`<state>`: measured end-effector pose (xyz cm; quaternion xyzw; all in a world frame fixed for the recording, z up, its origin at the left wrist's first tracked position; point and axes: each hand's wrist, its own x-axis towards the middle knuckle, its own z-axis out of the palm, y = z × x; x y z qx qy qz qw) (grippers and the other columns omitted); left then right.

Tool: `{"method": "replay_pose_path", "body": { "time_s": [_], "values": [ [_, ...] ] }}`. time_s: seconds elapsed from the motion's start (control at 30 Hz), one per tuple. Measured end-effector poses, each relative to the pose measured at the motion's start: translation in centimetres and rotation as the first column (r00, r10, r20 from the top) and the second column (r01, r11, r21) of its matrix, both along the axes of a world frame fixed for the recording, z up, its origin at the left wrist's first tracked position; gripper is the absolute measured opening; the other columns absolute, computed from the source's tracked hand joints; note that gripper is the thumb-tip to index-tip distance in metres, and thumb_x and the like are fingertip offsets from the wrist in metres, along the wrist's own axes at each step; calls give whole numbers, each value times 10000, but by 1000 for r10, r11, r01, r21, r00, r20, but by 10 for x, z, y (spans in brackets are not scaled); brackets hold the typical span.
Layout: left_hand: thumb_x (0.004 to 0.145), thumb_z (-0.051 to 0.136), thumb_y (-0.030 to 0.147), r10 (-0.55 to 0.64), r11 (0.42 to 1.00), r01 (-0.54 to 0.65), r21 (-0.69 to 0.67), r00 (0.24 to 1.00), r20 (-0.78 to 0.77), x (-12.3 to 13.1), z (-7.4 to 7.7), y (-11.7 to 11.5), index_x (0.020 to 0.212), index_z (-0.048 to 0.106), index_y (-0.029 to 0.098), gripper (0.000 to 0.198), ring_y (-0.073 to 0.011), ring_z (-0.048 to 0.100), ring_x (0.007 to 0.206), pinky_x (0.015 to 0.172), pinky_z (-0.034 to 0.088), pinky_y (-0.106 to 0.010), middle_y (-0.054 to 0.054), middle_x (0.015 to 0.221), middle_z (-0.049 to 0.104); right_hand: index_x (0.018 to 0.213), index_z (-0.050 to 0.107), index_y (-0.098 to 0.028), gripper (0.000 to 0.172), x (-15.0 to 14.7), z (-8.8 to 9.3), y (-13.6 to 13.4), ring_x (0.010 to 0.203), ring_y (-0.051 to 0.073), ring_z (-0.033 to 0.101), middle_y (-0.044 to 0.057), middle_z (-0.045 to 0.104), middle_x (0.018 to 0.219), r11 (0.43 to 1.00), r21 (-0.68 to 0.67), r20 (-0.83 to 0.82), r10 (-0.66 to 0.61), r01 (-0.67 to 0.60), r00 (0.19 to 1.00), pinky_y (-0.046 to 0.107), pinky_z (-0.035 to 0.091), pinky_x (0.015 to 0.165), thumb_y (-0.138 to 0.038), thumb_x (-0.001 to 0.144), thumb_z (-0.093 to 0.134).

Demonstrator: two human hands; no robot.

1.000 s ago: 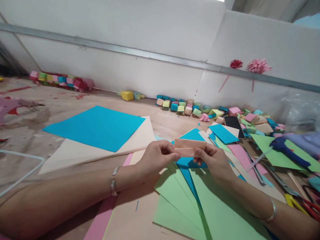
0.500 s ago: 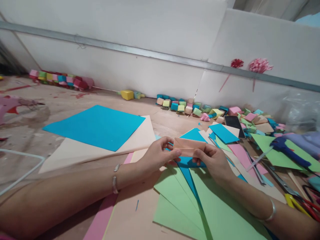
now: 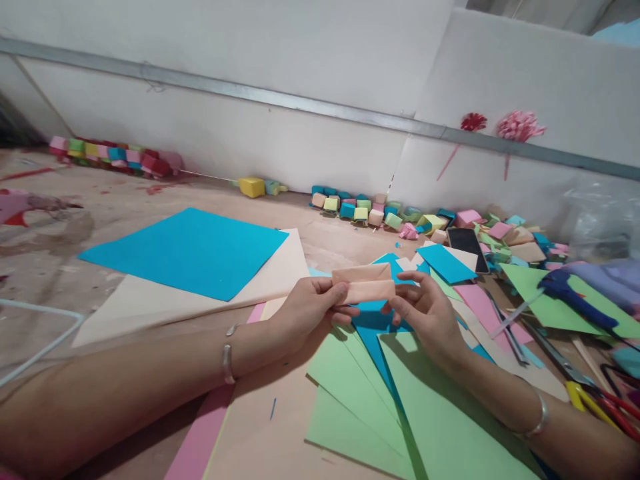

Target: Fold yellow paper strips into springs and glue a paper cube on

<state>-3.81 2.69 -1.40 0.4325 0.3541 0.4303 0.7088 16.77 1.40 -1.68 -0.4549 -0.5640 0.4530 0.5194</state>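
Note:
A small folded piece of peach paper [image 3: 367, 283], with a crease running along its length, is pinched at its left end between the thumb and fingers of my left hand [image 3: 320, 298]. Close by the paper's right end, my right hand [image 3: 425, 310] has its thumb and fingers apart and holds nothing. Beneath both hands lie blue paper [image 3: 370, 321] and overlapping light green sheets [image 3: 450, 407].
A large blue sheet [image 3: 193, 253] rests on a cream one at left. At right lie a glue gun [image 3: 580, 300], scissors [image 3: 575, 380], a phone [image 3: 467, 250] and coloured scraps. Small folded paper blocks [image 3: 350, 208] line the wall. A peach sheet [image 3: 255, 427] is in front.
My right hand has let go of the paper's right end, and its fingers have spread. The paper has shifted slightly left and up in my left hand, and its fold shows more openly.

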Motion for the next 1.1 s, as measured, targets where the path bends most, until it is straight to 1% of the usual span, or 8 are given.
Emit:
{"method": "replay_pose_path", "body": {
  "time_s": [0.07, 0.13, 0.33, 0.6, 0.7, 0.87, 1.03, 1.1],
  "values": [
    [837, 669, 379, 17, 1000, -16, -23, 999, 43, 0, -1, 2, 743, 554, 134, 286, -102, 569, 612, 550, 420, -201, -32, 660, 600, 964, 529, -204, 321, 1, 1, 0, 676, 161, 647, 15, 638, 814, 998, 50, 23, -41, 40, 999, 270, 509, 556, -407, 778, 694],
    [842, 667, 370, 12, 999, -10, -39, 999, 52, 0, -1, 3, 745, 539, 136, 284, -103, 577, 627, 553, 421, -195, -43, 680, 613, 871, 562, -192, 269, 2, 2, 0, 689, 157, 634, 18, 627, 774, 999, 36, 72, -24, 21, 997, 268, 508, 579, -431, 803, 665],
    [837, 681, 340, 15, 999, -14, -53, 1000, 22, 0, -1, 4, 770, 564, 126, 253, -105, 596, 615, 567, 446, -203, -56, 680, 644, 854, 570, -192, 278, 5, -4, 3, 661, 149, 599, 3, 629, 697, 1000, -31, 68, 7, -5, 998, 261, 464, 574, -435, 792, 691],
    [835, 677, 317, -39, 999, 39, -4, 999, 11, 1, -3, 3, 861, 656, 103, 217, -111, 598, 614, 596, 471, -231, -48, 684, 648, 662, 538, -186, 231, 5, 1, 1, 601, 116, 528, -20, 582, 617, 999, -34, 176, -17, 24, 984, 244, 392, 561, -323, 787, 676],
    [827, 680, 321, -50, 998, 50, 22, 999, -17, 0, -3, 4, 812, 658, 110, 212, -114, 599, 620, 612, 484, -243, -45, 694, 649, 672, 520, -191, 234, 4, 0, 2, 604, 119, 534, -22, 578, 620, 999, -35, 170, -18, 25, 985, 244, 393, 561, -327, 791, 669],
    [812, 685, 305, -56, 998, 60, 35, 994, -98, 0, 2, 3, 825, 670, 112, 193, -120, 611, 630, 606, 478, -232, -60, 713, 671, 874, 510, -205, 240, 3, 1, 2, 528, 115, 515, -67, 514, 559, 996, -84, 100, 3, 6, 995, 234, 372, 496, -382, 805, 657],
    [809, 675, 268, -71, 997, 77, 20, 977, -201, 1, 10, -2, 782, 674, 110, 161, -99, 582, 576, 570, 448, -211, -32, 651, 644, 711, 516, -180, 280, 1, 1, 2, 506, 81, 445, -61, 470, 575, 997, -81, 159, 17, -4, 987, 219, 329, 466, -406, 793, 660],
    [801, 688, 275, -88, 995, 96, 25, 972, -219, 0, 11, -2, 790, 674, 112, 165, -103, 593, 596, 586, 454, -216, -29, 667, 643, 707, 527, -178, 272, 1, 1, 2, 507, 77, 433, -64, 462, 573, 998, -63, 171, 1, 10, 985, 217, 322, 466, -398, 791, 662]
  ]
}}
